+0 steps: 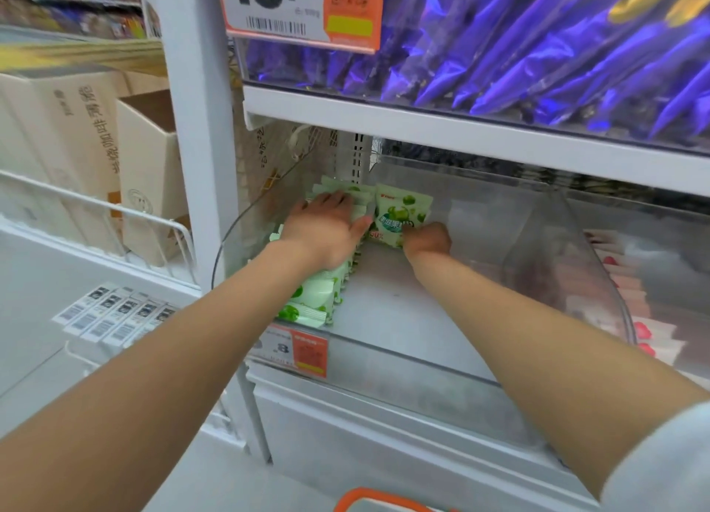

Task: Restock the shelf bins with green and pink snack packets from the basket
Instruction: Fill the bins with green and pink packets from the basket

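Note:
A clear plastic shelf bin [422,342] holds a row of green snack packets [315,300] along its left side. My left hand [326,229] lies flat with straight fingers on top of that row, pressing it toward the left wall. My right hand [426,239] grips the lower edge of one upright green packet [401,214] at the back of the bin, just right of the row. Pink packets [645,331] lie in the neighbouring bin to the right, behind a clear divider. The orange rim of the basket [380,502] shows at the bottom edge.
The shelf above [461,127] carries a bin of purple packets [538,50] and a large price tag [303,8]. A small orange price label [303,352] hangs on the bin's front. To the left stand cardboard boxes [77,146] behind a wire rail.

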Motion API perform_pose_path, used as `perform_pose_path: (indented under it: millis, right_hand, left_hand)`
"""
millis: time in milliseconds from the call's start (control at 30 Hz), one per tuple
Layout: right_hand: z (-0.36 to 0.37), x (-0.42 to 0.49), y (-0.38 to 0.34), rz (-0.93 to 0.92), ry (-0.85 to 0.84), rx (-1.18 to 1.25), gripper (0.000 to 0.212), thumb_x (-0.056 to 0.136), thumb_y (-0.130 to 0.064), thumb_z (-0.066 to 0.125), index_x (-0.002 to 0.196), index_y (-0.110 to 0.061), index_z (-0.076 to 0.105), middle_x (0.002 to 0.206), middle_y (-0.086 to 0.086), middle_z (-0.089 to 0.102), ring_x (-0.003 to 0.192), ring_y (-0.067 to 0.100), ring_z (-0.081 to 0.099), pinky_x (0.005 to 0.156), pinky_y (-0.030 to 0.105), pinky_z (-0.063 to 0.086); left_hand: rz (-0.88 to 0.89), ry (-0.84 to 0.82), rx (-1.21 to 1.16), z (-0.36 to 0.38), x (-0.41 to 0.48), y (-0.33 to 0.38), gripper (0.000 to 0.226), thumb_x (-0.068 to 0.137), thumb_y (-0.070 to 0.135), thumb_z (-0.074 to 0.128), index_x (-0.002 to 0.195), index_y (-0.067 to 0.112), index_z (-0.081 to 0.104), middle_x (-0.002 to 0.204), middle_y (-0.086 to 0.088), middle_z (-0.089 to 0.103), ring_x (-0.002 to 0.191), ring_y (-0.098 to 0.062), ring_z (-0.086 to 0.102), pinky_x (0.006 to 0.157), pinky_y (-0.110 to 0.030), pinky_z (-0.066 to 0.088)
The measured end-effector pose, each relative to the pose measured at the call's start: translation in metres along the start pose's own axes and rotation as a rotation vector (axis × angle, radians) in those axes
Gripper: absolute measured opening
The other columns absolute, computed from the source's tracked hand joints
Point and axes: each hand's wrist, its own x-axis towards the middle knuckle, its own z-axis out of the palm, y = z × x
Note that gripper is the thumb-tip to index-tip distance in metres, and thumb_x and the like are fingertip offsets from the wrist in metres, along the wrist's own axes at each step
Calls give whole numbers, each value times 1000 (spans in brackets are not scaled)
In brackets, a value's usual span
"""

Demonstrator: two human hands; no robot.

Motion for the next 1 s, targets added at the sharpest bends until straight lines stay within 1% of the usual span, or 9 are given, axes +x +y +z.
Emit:
perform_pose_path:
  millis: [167,400,533,667,733,833,900,933,1000]
  right_hand:
    - [1,2,3,-44,0,-6,23,95,-29,58,93,-6,58,116,19,65,107,33,62,73,28,41]
    - [4,-5,2,-110,-16,-113,32,94,-35,60,96,-3,60,114,19,65,108,33,61,78,31,46]
    - [-3,-12,2,-128,-33,-179,41,93,-39,61,68,-13,41,93,12,58,105,32,63,70,30,41]
    - [-19,-23,1,-120,-77,-254,31,92,-37,63,94,-7,55,116,16,64,109,33,61,79,33,48]
    - [-31,-31,0,-105,-103,-274,29,91,-35,64,94,-7,59,114,16,65,106,33,63,75,32,47]
    - [-54,-57,-1,-176,-148,-354,28,91,-36,63,84,-8,58,96,14,63,95,32,63,68,28,43]
    - [-72,-83,1,-299,-146,-418,29,91,-33,62,101,-6,63,104,16,65,101,33,62,76,31,48]
    - [-83,-99,2,-355,-140,-438,31,91,-32,61,108,-6,64,111,16,66,106,33,62,82,33,49]
    - [-104,-132,3,-466,-119,-430,28,91,-31,62,108,-9,66,111,12,68,106,31,62,85,34,50]
  left_hand:
    - [-4,-11,11,0,1,0,64,103,51,17,154,12,20,163,-4,15,149,-21,16,118,-43,17]
    - [-9,-13,5,1,1,-1,63,103,51,17,154,13,20,163,-3,15,149,-20,15,119,-43,16]
    - [-3,-17,-16,0,1,0,64,103,51,17,154,13,20,163,-3,14,149,-20,14,119,-43,14]
    - [-4,-41,-30,-6,-2,2,63,103,51,17,153,13,22,163,-4,16,149,-21,17,119,-45,16]
    - [-14,-51,-36,-12,-6,5,61,103,51,18,151,15,28,161,-5,22,147,-23,21,118,-47,17]
    - [-48,0,-69,-25,-28,17,51,103,48,27,134,15,49,143,-9,48,133,-28,43,110,-48,27]
    - [-33,105,-91,-34,-50,32,34,101,41,38,106,13,58,116,-13,63,112,-32,57,98,-42,41]
    - [-10,166,-128,-37,-64,41,27,100,36,44,98,14,60,107,-12,66,104,-32,60,89,-40,47]
    - [2,245,-234,-42,-93,59,17,95,30,51,95,18,63,99,-6,67,96,-30,61,75,-37,49]
